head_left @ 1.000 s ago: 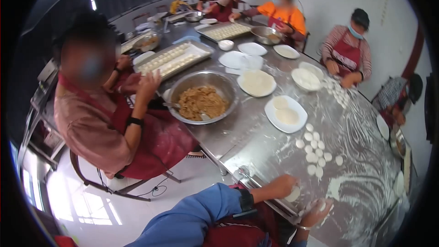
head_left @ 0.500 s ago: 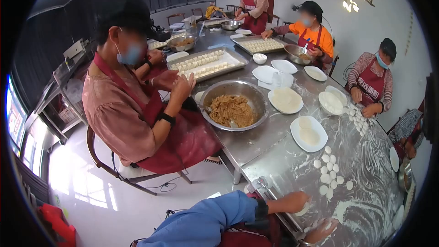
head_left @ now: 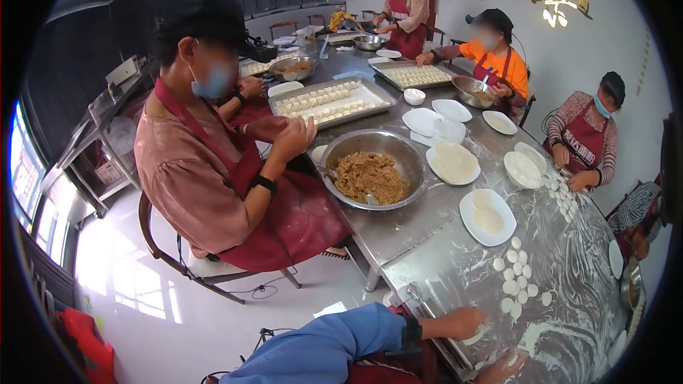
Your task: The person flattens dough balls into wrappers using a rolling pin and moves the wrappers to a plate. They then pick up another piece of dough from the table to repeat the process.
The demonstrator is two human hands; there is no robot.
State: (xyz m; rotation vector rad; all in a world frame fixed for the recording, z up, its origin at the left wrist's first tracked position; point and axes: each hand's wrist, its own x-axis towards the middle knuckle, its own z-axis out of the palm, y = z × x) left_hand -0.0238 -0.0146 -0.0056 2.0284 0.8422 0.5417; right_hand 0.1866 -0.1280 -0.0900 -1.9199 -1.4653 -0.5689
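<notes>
My left hand [head_left: 464,323] reaches from a blue sleeve over the near table edge. Its fingers are closed on the edge of a thin dough disc [head_left: 475,336], which is partly hidden beneath them. My right hand [head_left: 506,365] is low at the floury table edge, just below the left one. It is smeared, and the frame does not show whether it holds anything. Several small round dough pieces [head_left: 509,286] lie beyond my hands. Behind them a white plate [head_left: 506,222] bears flat dough wrappers [head_left: 488,217].
A metal bowl of filling [head_left: 371,173] stands on the steel table [head_left: 409,242], beside a seated person [head_left: 196,178] at left. Trays of dumplings [head_left: 331,103], a wrapper plate [head_left: 454,163] and a flour bowl [head_left: 523,171] lie farther back. Several other people work around the table.
The whole view has shifted slightly, so the table and people appear a little farther right and lower. My hands stay near the same table edge, with the left still at the dough disc.
</notes>
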